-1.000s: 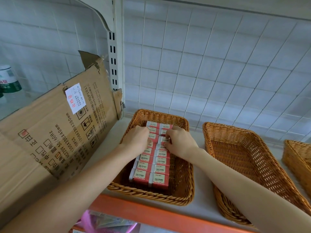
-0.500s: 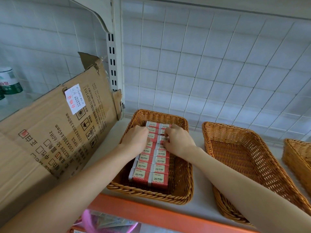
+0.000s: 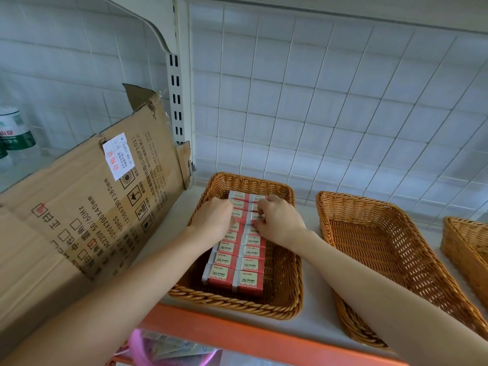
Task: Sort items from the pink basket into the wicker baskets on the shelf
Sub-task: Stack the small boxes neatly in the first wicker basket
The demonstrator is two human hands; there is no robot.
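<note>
Head view: left hand (image 3: 212, 217), right hand (image 3: 280, 221) cover some eraser boxes (image 3: 247, 280).

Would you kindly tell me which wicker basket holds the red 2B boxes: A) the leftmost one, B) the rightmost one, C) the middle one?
A: the red 2B boxes lie in two rows in the leftmost wicker basket, with the left hand and the right hand on them; the middle wicker basket shows bare weave.

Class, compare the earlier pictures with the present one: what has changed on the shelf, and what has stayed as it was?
Nothing has visibly moved. The left hand and right hand stay on the boxes in the left basket. The middle basket stays where it was.
</note>
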